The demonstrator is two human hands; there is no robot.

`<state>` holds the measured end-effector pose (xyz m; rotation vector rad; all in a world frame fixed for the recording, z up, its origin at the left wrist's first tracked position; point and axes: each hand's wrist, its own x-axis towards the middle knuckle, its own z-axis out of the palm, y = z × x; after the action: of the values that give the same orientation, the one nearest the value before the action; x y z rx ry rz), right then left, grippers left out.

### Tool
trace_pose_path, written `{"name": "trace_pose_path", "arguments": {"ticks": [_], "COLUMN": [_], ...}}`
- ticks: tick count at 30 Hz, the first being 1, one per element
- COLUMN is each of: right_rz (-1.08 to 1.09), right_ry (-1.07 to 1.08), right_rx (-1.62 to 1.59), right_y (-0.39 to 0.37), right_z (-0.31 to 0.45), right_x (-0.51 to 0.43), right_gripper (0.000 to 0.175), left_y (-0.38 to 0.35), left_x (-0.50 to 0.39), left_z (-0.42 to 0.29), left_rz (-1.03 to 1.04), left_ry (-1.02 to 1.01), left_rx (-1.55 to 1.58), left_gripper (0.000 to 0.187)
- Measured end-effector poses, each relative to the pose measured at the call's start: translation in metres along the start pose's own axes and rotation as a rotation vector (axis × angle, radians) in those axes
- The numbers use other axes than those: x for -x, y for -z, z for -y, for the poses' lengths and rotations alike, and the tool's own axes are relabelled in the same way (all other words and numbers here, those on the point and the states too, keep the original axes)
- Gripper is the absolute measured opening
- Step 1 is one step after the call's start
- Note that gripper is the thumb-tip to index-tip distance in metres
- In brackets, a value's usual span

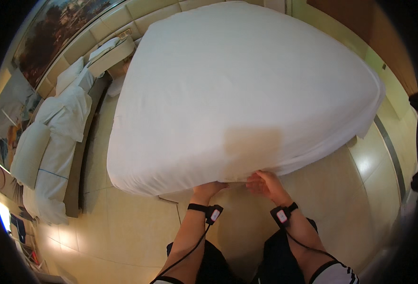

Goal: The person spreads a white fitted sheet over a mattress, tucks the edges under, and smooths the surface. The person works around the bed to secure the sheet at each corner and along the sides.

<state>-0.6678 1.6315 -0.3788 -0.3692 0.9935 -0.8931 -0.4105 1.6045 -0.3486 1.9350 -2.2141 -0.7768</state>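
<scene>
A white fitted or draped sheet [237, 81] covers a large bed in front of me, with its near edge hanging over the foot end. My left hand [207, 190] is at that near edge; its fingers are mostly hidden under the fabric and the thumb points right. Just to its right, my right hand [264, 185] touches the same edge with its fingers slightly curled. Whether either hand grips the cloth is hard to see. Small wrinkles run along the hanging side, and a brownish shadow lies on the sheet above my hands.
A narrower bed [56, 152] with rumpled white bedding and pillows stands at left. Between the beds is a nightstand [111, 56] by the padded headboard [148, 23]. Glossy tile floor [134, 227] surrounds my feet. Cables run from both wrist-worn devices [214, 214] along my arms.
</scene>
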Motion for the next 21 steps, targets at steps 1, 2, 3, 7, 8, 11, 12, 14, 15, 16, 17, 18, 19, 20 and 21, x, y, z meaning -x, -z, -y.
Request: {"name": "trace_pose_path", "arguments": {"ticks": [1, 2, 3, 7, 8, 11, 12, 14, 15, 16, 17, 18, 19, 20, 21], "right_rz": [0.078, 0.109, 0.136, 0.181, 0.222, 0.252, 0.326, 0.465, 0.463, 0.492, 0.514, 0.46, 0.396, 0.417, 0.325], "right_ry": [0.087, 0.167, 0.188, 0.388, 0.475, 0.428, 0.48, 0.503, 0.499, 0.509, 0.533, 0.528, 0.532, 0.557, 0.528], "right_rx": [-0.098, -0.188, -0.223, -0.228, -0.182, -0.41, -0.455, -0.637, -0.666, -0.711, -0.762, -0.752, -0.747, -0.753, -0.724], "right_y": [-0.001, 0.0, 0.0, -0.003, -0.004, -0.007, -0.006, -0.002, 0.001, 0.005, 0.009, 0.012, 0.015, 0.018, 0.018], "right_z": [-0.005, -0.008, -0.012, -0.015, -0.015, -0.015, -0.016, -0.019, -0.021, -0.024, -0.028, -0.032, -0.036, -0.038, -0.039], "right_x": [-0.001, -0.001, 0.0, -0.002, -0.003, -0.01, -0.013, -0.021, -0.025, -0.03, -0.034, -0.038, -0.042, -0.046, -0.05], "right_gripper": [0.028, 0.029, 0.027, 0.019, 0.017, 0.019, 0.022, 0.029, 0.034, 0.04, 0.045, 0.047, 0.05, 0.053, 0.053], "left_y": [-0.002, -0.004, -0.007, -0.024, -0.026, -0.034, -0.037, -0.043, -0.047, -0.048, -0.048, -0.047, -0.047, -0.049, -0.05], "left_x": [-0.002, -0.005, -0.006, -0.005, -0.001, 0.024, 0.032, 0.049, 0.055, 0.057, 0.056, 0.052, 0.046, 0.039, 0.028], "left_z": [0.002, 0.004, 0.007, 0.01, 0.009, -0.004, -0.011, -0.027, -0.036, -0.043, -0.048, -0.052, -0.055, -0.056, -0.056], "left_rz": [-0.025, -0.056, -0.086, -0.241, -0.16, -0.312, -0.338, -0.304, -0.248, -0.258, -0.209, -0.221, -0.22, -0.205, -0.186], "left_ry": [-0.027, -0.066, -0.109, -0.298, -0.275, -0.262, -0.295, -0.314, -0.299, -0.341, -0.312, -0.339, -0.348, -0.337, -0.312], "left_rx": [0.011, 0.015, 0.008, -0.203, -0.323, -0.317, -0.328, -0.401, -0.459, -0.497, -0.493, -0.468, -0.449, -0.433, -0.419], "left_gripper": [0.075, 0.075, 0.076, 0.071, 0.069, 0.077, 0.081, 0.086, 0.088, 0.089, 0.086, 0.083, 0.08, 0.08, 0.079]}}
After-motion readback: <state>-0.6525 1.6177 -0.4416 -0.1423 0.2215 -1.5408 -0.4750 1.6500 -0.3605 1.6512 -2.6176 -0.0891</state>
